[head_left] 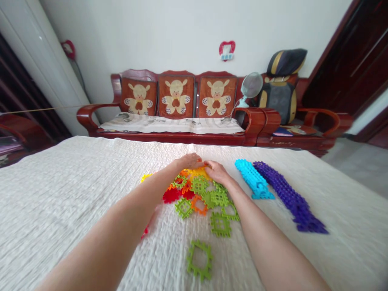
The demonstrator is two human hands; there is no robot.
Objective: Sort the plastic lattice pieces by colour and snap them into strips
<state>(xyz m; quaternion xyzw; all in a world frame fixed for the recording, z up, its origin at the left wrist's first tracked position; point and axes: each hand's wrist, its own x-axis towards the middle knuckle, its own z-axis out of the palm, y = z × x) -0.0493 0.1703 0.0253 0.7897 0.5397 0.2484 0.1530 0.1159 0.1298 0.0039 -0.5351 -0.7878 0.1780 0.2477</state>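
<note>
My left hand (190,161) and my right hand (216,171) meet at the far end of a loose pile of flat plastic interlocking building pieces. Their fingers are closed around yellow-orange building pieces (198,173); the fingertips partly hide what is held. Green pieces (220,198) with notched edges and window-like grids lie nearest my right hand. Red pieces (171,195) and an orange piece (199,205) lie below my left hand. One green square frame (199,259) sits apart, close to me. My left forearm covers part of the pile's left side.
To the right lie a light blue row of stacked pieces (254,180) and a longer purple row (289,196). A pale quilted cover (91,182) spreads under everything. Beyond its far edge stand a wooden sofa (169,138) with bear cushions and a small fan (252,85).
</note>
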